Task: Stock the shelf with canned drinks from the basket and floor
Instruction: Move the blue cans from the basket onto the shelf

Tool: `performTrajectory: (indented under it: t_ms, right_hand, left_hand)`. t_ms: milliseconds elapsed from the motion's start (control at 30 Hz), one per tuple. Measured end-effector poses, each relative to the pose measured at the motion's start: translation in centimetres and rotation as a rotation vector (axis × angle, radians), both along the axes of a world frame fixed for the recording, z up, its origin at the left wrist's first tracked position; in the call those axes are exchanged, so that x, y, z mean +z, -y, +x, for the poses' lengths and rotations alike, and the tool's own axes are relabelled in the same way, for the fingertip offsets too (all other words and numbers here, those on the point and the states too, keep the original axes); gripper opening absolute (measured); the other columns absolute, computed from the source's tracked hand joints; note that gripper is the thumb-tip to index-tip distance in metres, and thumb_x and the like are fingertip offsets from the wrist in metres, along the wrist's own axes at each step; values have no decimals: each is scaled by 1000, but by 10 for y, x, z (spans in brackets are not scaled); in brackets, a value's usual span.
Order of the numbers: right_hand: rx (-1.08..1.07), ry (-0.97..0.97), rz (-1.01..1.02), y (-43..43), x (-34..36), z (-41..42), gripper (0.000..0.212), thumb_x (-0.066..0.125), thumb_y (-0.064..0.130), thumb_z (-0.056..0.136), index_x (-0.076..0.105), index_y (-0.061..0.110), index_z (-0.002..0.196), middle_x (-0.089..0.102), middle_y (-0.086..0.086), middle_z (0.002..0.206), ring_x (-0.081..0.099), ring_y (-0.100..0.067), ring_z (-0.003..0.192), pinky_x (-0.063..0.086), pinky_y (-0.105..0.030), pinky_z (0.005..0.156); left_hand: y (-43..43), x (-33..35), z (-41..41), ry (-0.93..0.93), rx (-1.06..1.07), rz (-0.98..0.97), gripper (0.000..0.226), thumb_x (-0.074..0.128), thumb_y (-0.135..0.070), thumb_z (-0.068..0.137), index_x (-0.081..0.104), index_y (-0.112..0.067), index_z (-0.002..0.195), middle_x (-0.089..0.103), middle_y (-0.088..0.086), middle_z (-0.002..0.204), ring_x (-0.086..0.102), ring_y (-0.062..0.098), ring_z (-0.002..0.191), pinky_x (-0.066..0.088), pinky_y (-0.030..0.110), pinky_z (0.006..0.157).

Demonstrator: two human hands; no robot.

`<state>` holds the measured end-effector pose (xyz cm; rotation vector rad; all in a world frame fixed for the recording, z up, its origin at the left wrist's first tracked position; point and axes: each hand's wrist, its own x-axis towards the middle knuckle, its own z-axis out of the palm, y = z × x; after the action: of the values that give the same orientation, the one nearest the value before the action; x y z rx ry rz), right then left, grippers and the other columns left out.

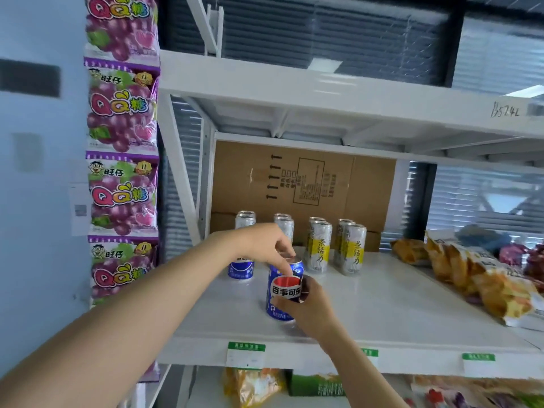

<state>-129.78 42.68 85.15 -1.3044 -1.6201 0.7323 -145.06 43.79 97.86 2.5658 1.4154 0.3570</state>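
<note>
A person's two bare hands steady a blue cola can [284,293] standing upright on the white shelf [382,313], the left hand [265,245] pinching its top rim with the fingertips while the right hand [306,307] wraps its lower side. A second blue can [241,269] stands just behind and to the left, partly hidden by the left wrist. Tall silver-and-yellow cans [319,247] line up in rows before a cardboard box [303,184], with snack bags [471,278] at the shelf's right and grape candy packets [122,184] hanging on the left.
</note>
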Motion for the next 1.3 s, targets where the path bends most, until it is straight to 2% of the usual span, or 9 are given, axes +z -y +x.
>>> performTrajectory:
  t_ms: [67,133,267,400,533,733,967,1100,1300]
  right_hand:
    - [-6,0,-1,-15,0,-6,46,86,23,68,55,29,102,69,8,98,66,-13,92,55,-41,90]
    - [-22,17,4,-28,-2,-12,45,85,25,69,57,25,104,70,6,98,66,-14,91,56,-40,87]
    - [-70,49,27,-50,-1,-21,43,84,27,70,56,25,102,69,5,96,66,-15,88,56,-39,82]
    - [-80,98,16,-74,6,-31,39,82,25,72,54,27,100,66,6,91,65,-18,87,57,-40,76]
    - [-95,102,8,-95,7,-42,52,83,31,67,59,19,112,70,2,101,67,-19,90,59,-41,76]
    - [-104,38,34,-111,0,-45,58,82,30,72,55,17,122,68,1,112,64,-18,98,44,-25,73]
    - [-66,4,65,-120,-5,-41,64,83,17,71,55,13,128,68,-4,116,64,-21,102,49,-28,80]
    - [-54,-34,73,-123,-7,-41,65,82,12,72,54,12,130,67,-4,118,64,-21,105,50,-31,85]
    - [-23,-61,58,-126,-10,-42,67,77,7,78,47,11,138,63,-5,126,61,-20,112,50,-31,92]
  left_hand:
    - [-7,3,0,-13,28,43,44,77,-32,80,69,-19,121,68,-8,118,58,-1,89,40,14,71]
    - [-19,1,-1,-21,58,68,41,77,-27,81,69,-17,119,69,-5,118,59,3,90,37,13,67]
    - [-42,-5,-2,-34,107,94,39,76,-21,81,69,-12,118,70,0,117,63,9,96,44,20,78]
    - [-59,-3,-1,-69,145,139,38,74,-17,83,68,-8,119,70,3,116,54,9,92,48,30,90]
    - [-77,-1,-1,-100,174,154,40,72,-15,85,65,-8,123,69,6,119,59,14,96,42,24,79]
    - [-98,-1,-6,-113,199,162,41,74,-15,83,66,-9,123,68,7,120,63,19,100,44,25,79]
    - [-111,-2,-11,-112,197,188,40,77,-17,81,68,-10,120,71,4,117,65,19,100,51,32,89]
    - [-113,-4,-13,-116,189,198,39,74,-18,83,67,-10,121,71,4,116,63,15,92,46,27,78]
    - [-114,-7,-18,-105,193,204,38,73,-20,84,67,-12,121,71,4,115,62,16,91,47,27,76]
